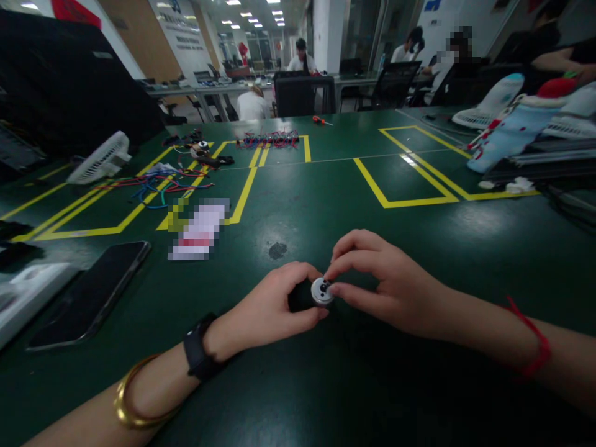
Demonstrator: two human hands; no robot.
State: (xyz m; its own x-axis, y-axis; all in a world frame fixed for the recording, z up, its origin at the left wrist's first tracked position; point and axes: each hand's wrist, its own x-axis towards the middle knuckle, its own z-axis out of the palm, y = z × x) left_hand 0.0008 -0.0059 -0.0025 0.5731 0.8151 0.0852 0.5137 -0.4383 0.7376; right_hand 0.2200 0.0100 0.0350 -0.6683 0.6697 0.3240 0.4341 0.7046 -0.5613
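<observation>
A small cylindrical motor (321, 292) with a silver end face and dark holes stands out near the middle of the head view, just above the green table. My left hand (284, 301) grips it from the left, thumb and fingers curled around its dark body. From the right, my right hand (377, 279) reaches in with thumb and forefinger pinched at the end face. A tiny dark piece shows at those fingertips, too small to name; part of the face is hidden behind them.
A phone (93, 292) and a white power strip (32, 292) lie at the left. Loose wires (162, 180) and a wire bundle (267, 139) lie farther back, near an orange screwdriver (319, 120). A blue bottle (507, 133) stands at the right. Several people sit beyond.
</observation>
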